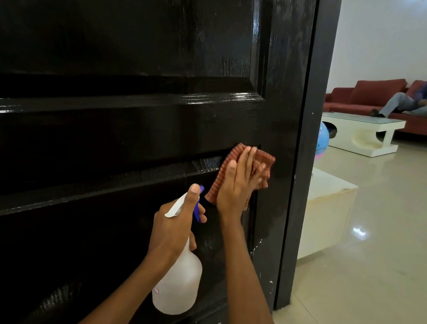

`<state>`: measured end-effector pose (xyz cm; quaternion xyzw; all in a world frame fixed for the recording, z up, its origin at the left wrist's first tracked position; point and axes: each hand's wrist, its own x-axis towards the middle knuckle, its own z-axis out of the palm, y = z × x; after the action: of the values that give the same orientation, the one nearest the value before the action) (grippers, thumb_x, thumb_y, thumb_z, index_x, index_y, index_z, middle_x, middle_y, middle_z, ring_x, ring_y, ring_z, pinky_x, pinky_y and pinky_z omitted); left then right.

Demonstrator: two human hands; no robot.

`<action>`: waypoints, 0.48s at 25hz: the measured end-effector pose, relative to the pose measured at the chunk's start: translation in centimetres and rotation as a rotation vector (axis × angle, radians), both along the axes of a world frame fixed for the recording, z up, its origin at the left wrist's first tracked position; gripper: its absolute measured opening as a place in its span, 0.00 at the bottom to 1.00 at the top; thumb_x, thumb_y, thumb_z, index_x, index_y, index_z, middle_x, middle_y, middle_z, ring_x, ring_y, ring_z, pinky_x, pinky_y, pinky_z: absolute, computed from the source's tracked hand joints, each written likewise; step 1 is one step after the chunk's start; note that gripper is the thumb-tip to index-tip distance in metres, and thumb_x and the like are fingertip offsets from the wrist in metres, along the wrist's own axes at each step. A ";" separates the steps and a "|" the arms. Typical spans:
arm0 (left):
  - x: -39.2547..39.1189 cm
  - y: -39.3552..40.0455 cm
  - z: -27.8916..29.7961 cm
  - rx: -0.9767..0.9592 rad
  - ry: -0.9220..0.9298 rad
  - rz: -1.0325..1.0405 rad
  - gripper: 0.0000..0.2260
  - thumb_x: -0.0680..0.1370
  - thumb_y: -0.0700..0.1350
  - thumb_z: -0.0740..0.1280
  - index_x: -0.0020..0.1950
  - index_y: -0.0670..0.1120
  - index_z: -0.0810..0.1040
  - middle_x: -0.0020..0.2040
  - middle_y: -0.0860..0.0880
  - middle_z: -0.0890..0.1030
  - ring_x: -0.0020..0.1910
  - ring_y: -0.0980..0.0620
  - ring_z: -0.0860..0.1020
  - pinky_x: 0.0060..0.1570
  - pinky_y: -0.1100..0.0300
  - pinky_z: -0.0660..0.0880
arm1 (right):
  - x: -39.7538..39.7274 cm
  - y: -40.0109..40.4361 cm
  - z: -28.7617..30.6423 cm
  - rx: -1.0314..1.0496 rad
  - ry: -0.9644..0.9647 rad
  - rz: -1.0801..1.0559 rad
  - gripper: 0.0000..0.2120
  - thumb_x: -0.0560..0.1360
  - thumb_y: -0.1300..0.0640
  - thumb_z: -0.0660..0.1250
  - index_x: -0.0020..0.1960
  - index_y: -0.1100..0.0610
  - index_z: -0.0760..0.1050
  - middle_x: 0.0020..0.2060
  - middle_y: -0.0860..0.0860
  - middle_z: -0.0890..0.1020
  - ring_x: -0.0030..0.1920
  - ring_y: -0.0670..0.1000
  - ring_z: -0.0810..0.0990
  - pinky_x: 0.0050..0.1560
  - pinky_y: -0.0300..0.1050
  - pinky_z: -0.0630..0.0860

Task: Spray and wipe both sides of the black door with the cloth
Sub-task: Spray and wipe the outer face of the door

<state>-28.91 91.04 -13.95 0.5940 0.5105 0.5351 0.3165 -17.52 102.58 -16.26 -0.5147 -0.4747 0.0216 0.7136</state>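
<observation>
The glossy black door (129, 52) fills the left and middle of the view, with raised panels and wet streaks near its top. My right hand (239, 181) presses a reddish striped cloth (221, 179) flat against the door near its right stile, fingers straight. My left hand (174, 227) grips the neck of a white spray bottle (178, 284) with a blue trigger, held just in front of the lower panel, nozzle toward the door.
The door's black edge (307, 146) stands on the right. Beyond it lie a shiny tiled floor (382, 263), a low cream box (327, 211), a white coffee table (363, 134), a globe (322, 140), and a person seated on a red sofa (371, 95).
</observation>
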 end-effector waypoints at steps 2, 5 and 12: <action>0.0 -0.3 0.0 0.000 0.006 -0.012 0.28 0.74 0.68 0.54 0.41 0.46 0.80 0.37 0.49 0.84 0.22 0.49 0.77 0.26 0.59 0.77 | 0.0 0.9 -0.3 0.003 0.015 0.034 0.27 0.85 0.45 0.47 0.83 0.48 0.49 0.83 0.44 0.49 0.82 0.47 0.38 0.77 0.41 0.30; 0.1 -0.3 -0.2 0.021 0.005 -0.013 0.28 0.74 0.68 0.55 0.41 0.45 0.80 0.37 0.48 0.84 0.22 0.48 0.77 0.26 0.59 0.77 | -0.3 0.6 -3.8 -0.044 0.082 0.022 0.25 0.85 0.42 0.46 0.82 0.39 0.49 0.80 0.34 0.48 0.81 0.44 0.39 0.79 0.46 0.37; 0.6 -1.1 -2.6 -0.026 0.024 -0.019 0.28 0.75 0.67 0.56 0.41 0.44 0.79 0.36 0.47 0.83 0.22 0.46 0.77 0.25 0.60 0.76 | -1.6 -1.5 -12.9 -0.218 0.292 0.048 0.24 0.85 0.40 0.46 0.80 0.34 0.47 0.81 0.39 0.50 0.82 0.48 0.43 0.80 0.55 0.45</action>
<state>-28.34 89.97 -16.60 0.6011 0.5156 0.5181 0.3232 -19.10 101.10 -29.13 -0.5688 -0.3733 0.1644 0.7142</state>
